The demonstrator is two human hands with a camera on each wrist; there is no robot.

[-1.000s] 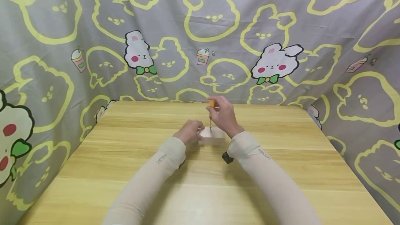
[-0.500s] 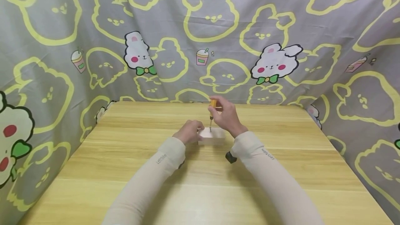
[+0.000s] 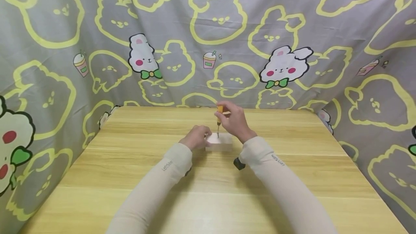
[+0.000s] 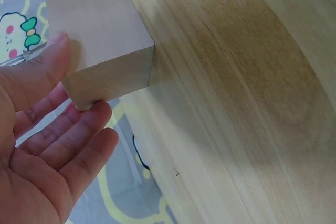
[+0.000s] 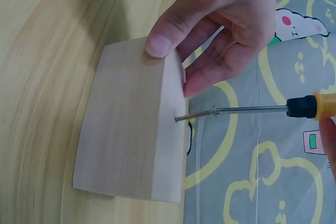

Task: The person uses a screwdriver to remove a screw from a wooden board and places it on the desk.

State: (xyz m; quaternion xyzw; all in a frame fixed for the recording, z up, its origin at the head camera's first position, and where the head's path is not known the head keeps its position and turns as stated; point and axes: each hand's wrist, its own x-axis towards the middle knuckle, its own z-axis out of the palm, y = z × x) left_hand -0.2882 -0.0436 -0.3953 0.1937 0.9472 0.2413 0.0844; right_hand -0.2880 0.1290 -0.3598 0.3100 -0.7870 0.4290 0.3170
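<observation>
Mid-frame, our left hand [image 3: 196, 136] pinches the block [image 5: 121, 124] while our right hand [image 3: 236, 121] holds the screwdriver [image 5: 302, 107] almost straight up on the screw [image 5: 195, 115].

The left hand [image 4: 42, 166] grips one end of a pale wooden block [image 4: 100, 17] on the table [image 4: 236, 103] (a metal screw [image 4: 35, 51] shows beside the thumb [image 4: 39, 77]).
</observation>
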